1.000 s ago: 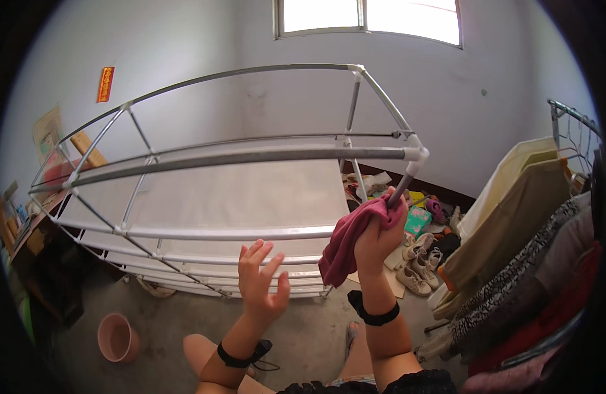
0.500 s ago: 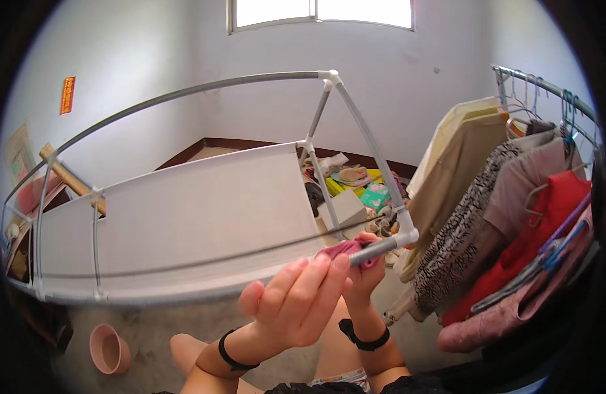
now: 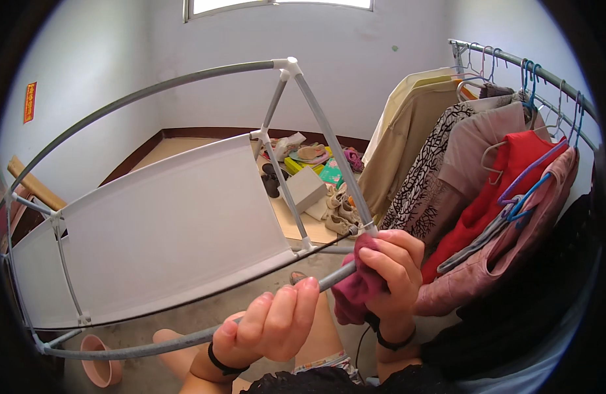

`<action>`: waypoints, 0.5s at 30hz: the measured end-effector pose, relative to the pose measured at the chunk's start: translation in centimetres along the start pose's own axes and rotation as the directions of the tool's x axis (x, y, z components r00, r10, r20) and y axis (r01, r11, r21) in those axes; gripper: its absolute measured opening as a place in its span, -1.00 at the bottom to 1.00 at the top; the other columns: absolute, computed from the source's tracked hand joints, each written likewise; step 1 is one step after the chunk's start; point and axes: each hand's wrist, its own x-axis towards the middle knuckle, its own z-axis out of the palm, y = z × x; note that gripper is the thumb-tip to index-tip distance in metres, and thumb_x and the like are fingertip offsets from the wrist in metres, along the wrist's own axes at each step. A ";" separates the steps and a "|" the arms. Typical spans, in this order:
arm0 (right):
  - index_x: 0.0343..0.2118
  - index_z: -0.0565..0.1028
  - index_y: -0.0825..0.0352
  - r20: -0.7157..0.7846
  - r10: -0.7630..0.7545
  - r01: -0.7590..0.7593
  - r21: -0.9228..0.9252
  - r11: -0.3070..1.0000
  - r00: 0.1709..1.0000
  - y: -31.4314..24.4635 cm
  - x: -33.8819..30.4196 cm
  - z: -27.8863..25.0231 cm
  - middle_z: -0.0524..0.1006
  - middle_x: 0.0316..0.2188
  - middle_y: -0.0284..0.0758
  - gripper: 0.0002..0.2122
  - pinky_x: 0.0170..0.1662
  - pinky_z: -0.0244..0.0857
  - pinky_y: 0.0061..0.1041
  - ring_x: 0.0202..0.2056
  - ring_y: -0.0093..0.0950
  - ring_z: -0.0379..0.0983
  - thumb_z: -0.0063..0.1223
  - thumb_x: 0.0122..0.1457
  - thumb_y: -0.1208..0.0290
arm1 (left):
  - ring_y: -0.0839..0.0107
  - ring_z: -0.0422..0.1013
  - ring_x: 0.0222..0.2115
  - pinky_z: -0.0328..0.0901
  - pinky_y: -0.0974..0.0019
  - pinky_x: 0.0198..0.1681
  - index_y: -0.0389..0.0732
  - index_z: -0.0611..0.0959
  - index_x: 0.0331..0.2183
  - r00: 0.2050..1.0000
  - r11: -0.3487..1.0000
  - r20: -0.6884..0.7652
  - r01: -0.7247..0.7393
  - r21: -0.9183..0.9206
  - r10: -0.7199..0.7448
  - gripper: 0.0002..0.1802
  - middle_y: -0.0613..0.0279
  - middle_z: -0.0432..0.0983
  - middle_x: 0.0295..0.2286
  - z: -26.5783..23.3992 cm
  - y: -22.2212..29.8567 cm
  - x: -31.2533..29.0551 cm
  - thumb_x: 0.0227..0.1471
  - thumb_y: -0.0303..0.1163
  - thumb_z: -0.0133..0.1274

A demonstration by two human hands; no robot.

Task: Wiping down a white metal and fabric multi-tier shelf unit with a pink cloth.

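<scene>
Left hand [image 3: 270, 322], six o'clock — grip clasped rail [image 3: 171, 343], seemingly to steady it. Right hand [image 3: 396, 272], four o'clock — grip held cloth [image 3: 360, 287], at five o'clock, around rail, seemingly to keep it snug.

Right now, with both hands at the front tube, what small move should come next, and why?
Probably slide the right hand, with its maroon cloth, along the grey tube toward the left hand. The cloth is against the tube near its right end, a bare stretch shows between the hands, and the left hand curls around the tube, seemingly steadying it.
</scene>
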 end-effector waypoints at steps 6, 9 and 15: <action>-0.28 0.56 0.25 0.033 -0.002 -0.002 0.111 0.994 0.999 0.2 0.4 -0.5 0.65 -0.32 -0.31 -0.70 -0.12 0.53 -0.37 -0.15 -0.31 0.51 0.41 -0.11 0.58 | 0.55 0.31 -0.28 -0.18 0.10 0.28 0.15 0.74 -0.28 0.998 0.995 0.004 -0.062 -0.081 0.062 -0.84 0.56 0.41 -0.40 -1.0 -0.8 0.2 0.08 -0.30 0.12; -0.37 0.39 0.27 -0.158 0.103 -0.059 0.261 0.963 0.982 1.1 -2.1 0.7 0.62 -0.36 -0.28 -0.67 -0.14 0.55 -0.33 -0.19 -0.31 0.50 0.44 -0.05 0.57 | 0.55 0.31 -0.28 -0.18 0.08 0.29 0.17 0.74 -0.27 0.996 0.993 -0.007 -0.084 -0.083 0.084 -0.85 0.57 0.41 -0.40 -0.9 -0.4 0.1 0.06 -0.26 0.17; -0.37 0.20 0.22 -0.193 0.469 -0.155 0.780 0.606 0.862 -0.1 -2.7 2.7 0.41 -0.39 -0.32 -0.70 -0.02 0.43 -0.25 -0.21 -0.36 0.36 0.20 0.16 0.53 | 0.54 0.30 -0.29 -0.18 0.07 0.30 0.19 0.72 -0.30 0.993 0.992 -0.044 -0.108 -0.063 0.106 -0.88 0.58 0.39 -0.41 -0.8 -0.3 0.0 0.04 -0.23 0.19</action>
